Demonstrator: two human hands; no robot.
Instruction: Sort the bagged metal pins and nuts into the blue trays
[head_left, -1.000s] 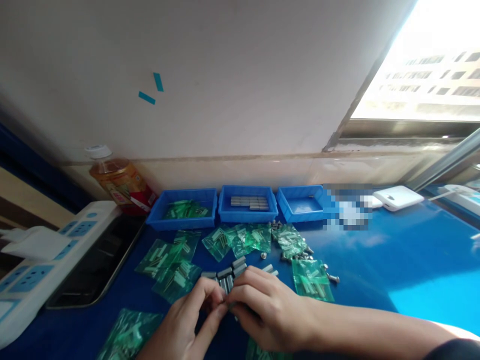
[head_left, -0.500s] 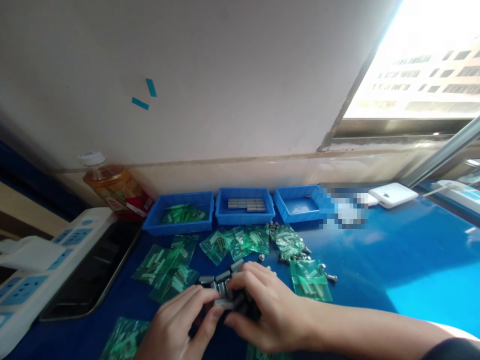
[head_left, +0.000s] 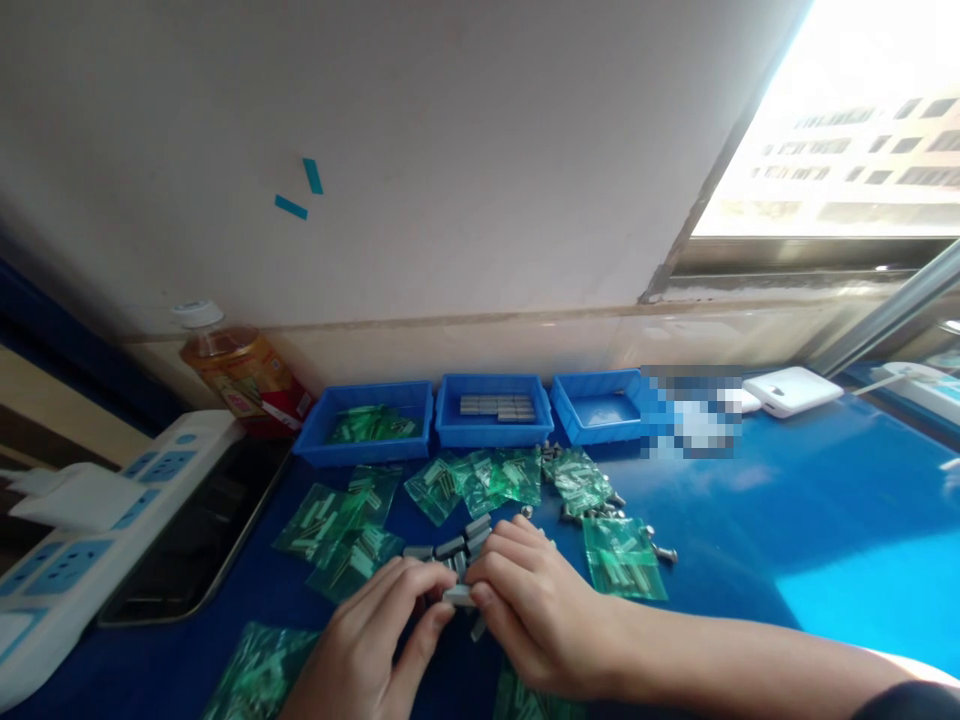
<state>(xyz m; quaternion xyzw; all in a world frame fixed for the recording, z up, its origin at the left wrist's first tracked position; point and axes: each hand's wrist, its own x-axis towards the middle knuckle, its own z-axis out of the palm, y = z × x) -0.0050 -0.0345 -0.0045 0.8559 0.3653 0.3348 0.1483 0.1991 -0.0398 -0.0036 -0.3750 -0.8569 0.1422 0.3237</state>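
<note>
A small grey metal piece (head_left: 459, 596) lies between the two hands, pinched at its left end by my left hand (head_left: 386, 630) and at its right end by my right hand (head_left: 532, 610). Just beyond the fingers is a loose pile of short metal cylinders (head_left: 450, 547), partly covered by my right hand. Green bags with metal pieces surround the hands: some to the left (head_left: 352, 560), some behind (head_left: 502, 478), and one to the right (head_left: 622, 560). Screws (head_left: 664, 553) are scattered beside the right bag.
Three blue trays stand along the wall: the left (head_left: 364, 455) holds green bags, the middle (head_left: 491, 436) rows of metal cylinders. A bottle (head_left: 247, 375), black phone (head_left: 202, 540) and white power strip (head_left: 90, 550) are at the left; a white box (head_left: 793, 390) is at the right.
My right hand has closed in around the small metal piece, and its fingers are nearer together. The camera view has shifted slightly, so the trays and bags appear further right.
</note>
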